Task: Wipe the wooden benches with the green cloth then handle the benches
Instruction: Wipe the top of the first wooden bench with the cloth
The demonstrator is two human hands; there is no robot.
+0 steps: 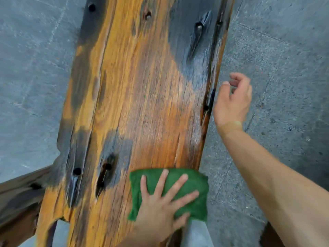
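Note:
A long wooden bench (135,90) of orange and dark weathered wood, with several knot holes, runs away from me across the view. A folded green cloth (194,186) lies on its near right edge and overhangs the side a little. My left hand (163,207) presses flat on the cloth with fingers spread. My right hand (233,102) hovers beside the bench's right edge, fingers loosely curled, holding nothing. A wet sheen shows on the wood above the cloth.
Grey stone paving (277,56) surrounds the bench on both sides. Part of a second dark wooden bench (19,198) juts in at the lower left. A dark wooden piece (270,236) shows at the lower right.

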